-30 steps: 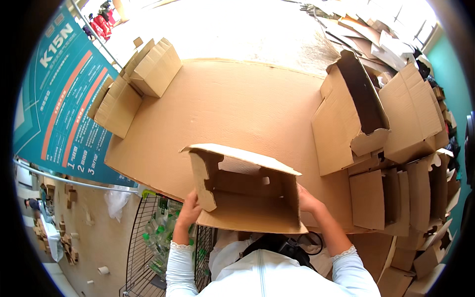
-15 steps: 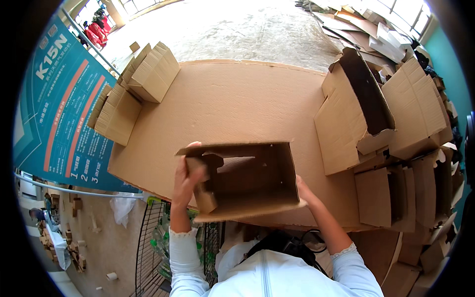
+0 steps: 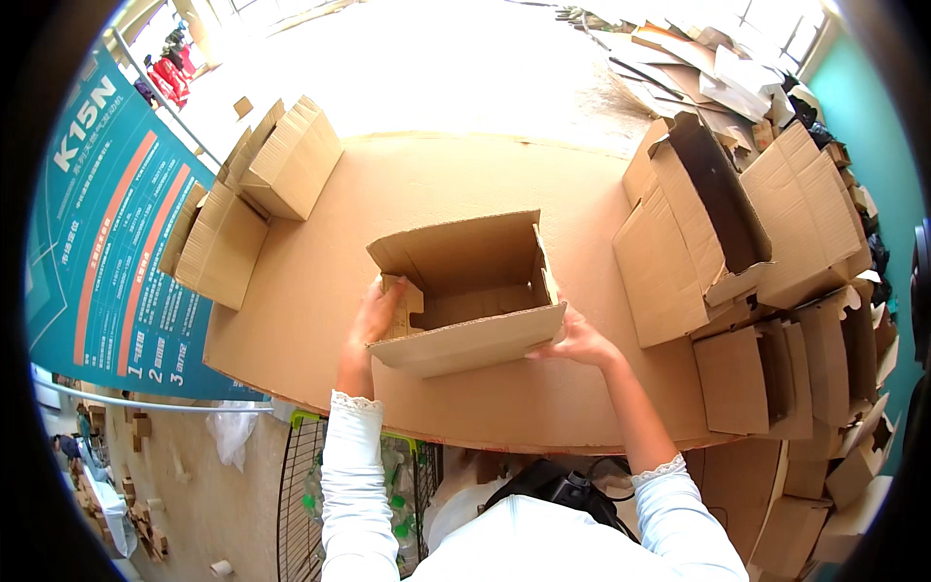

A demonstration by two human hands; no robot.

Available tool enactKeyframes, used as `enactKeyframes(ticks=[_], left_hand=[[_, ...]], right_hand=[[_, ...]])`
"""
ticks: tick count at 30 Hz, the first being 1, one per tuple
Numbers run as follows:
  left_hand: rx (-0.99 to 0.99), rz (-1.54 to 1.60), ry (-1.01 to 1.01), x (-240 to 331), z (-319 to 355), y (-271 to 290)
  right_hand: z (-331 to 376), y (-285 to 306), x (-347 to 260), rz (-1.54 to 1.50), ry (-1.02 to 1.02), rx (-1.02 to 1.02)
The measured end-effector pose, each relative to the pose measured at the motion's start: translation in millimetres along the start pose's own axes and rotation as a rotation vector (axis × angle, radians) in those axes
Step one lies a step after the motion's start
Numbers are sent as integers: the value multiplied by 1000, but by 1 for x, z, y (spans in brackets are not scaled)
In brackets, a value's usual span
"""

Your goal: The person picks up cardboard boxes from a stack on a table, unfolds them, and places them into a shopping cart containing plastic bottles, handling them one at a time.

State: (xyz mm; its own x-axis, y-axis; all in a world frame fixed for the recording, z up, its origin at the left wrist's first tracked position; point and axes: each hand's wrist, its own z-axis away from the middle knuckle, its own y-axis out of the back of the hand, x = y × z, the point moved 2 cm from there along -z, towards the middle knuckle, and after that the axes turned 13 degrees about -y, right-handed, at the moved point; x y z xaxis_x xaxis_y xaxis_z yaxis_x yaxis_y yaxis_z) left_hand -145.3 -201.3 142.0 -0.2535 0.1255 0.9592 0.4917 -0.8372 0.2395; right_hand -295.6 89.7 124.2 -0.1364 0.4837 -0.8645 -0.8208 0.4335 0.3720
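Note:
An open-topped cardboard box (image 3: 467, 341) is between my hands over the middle of a cardboard-covered table (image 3: 427, 184). My left hand (image 3: 380, 312) grips its left end, with the thumb over a notched flap inside the rim. At the right end my right hand (image 3: 579, 339) is closed round the near corner, fingers partly under the box. The box is tilted so that its inside shows, and no contents are visible in it. Whether its underside touches the table is hidden.
Open cardboard boxes (image 3: 291, 165) stand along the table's left edge, beside a teal banner (image 3: 107, 233). More boxes (image 3: 659, 262) crowd the right side, with scrap cardboard (image 3: 669, 68) behind them. Below the table's near edge is a wire cart (image 3: 301, 485) holding plastic bottles.
The box has moved away from my body and tipped, so its near outer wall now shows. My left hand has shifted onto the end flap, and my right hand has come round the near corner.

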Motion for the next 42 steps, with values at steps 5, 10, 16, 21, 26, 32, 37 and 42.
enactKeyframes(ticks=[5, 10, 16, 21, 26, 32, 37, 42], left_hand=[[-26, 119, -73, -2, 1, -3], [-119, 375, 312, -18, 12, 4], [202, 614, -23, -139, 62, -3], [-43, 459, 129, -166, 106, -6], [-173, 489, 195, -154, 134, -46], [-420, 578, 172, -83, 131, -144], [-626, 522, -166, -34, 106, -265], [-474, 463, -268, -3, 107, -346]], right_hand=[[-12, 15, -26, -276, 102, -69], [-30, 3, 1, -265, -155, -216], [-2, -23, 26, -331, -197, -261], [56, -26, 39, -161, -196, -218], [144, -35, 56, 4, -145, -18], [251, -40, 107, -151, -303, 192], [333, -27, 142, -288, -573, 415], [359, -38, 175, -582, -537, 861]])
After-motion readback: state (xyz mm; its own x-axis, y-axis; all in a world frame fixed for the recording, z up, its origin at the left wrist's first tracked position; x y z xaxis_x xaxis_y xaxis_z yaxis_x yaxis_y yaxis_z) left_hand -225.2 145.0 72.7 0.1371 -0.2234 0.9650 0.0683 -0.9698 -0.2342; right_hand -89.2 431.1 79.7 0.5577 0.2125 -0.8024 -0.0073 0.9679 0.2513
